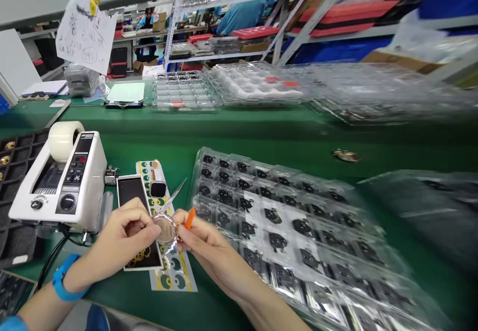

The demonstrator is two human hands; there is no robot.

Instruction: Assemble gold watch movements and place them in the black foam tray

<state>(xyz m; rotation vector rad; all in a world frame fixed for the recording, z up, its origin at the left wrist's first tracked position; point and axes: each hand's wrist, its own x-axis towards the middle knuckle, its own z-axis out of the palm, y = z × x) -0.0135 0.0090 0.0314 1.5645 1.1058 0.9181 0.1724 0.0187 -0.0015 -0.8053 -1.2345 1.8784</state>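
Observation:
My left hand (129,239) pinches the left rim of a round, shiny metal watch case (165,229), thumb over its face. Opposite it, my right hand (203,239) grips the case's right edge between thumb and fingers. An orange piece (190,218) sticks up from the right hand's fingers; I cannot tell whether it joins the pointed metal blade (174,195) just beyond the case. Beneath the hands lies a white-rimmed tray (130,190) with a dark inside and small gold-coloured parts (142,257). A sticker sheet (174,281) with yellow and green rings lies under the case.
A white tape dispenser (87,186) stands on the left, beside a black compartment tray (18,191). Clear plastic trays of black parts (278,241) cover the right side of the green bench (269,137). More clear trays (257,84) line the back ledge. A small metallic piece (345,155) lies back right.

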